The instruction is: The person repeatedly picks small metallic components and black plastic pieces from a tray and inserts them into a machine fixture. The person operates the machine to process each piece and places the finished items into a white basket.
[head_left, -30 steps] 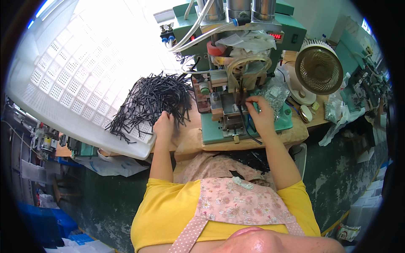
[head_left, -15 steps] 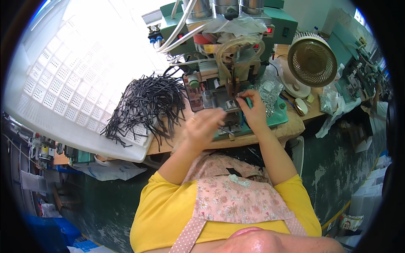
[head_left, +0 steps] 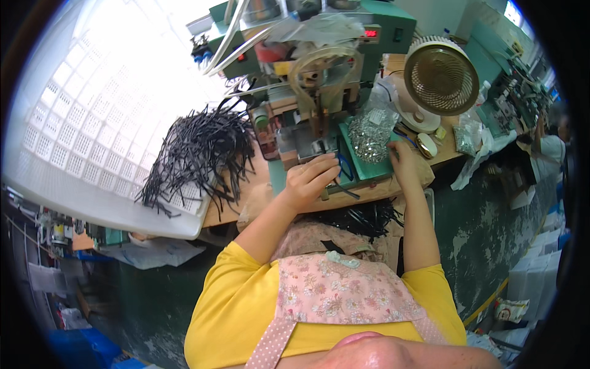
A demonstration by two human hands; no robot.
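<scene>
While the left hand (head_left: 310, 178) was at the heap of black strips (head_left: 196, 150) a second ago, it is now closed on one black strip (head_left: 341, 175) at the green press (head_left: 319, 132). At three o'clock, the right hand (head_left: 402, 161) is moved to the pile of small silver parts (head_left: 369, 132); its grip cannot be told.

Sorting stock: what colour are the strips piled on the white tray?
Black strips, clearest in the head view.
</scene>
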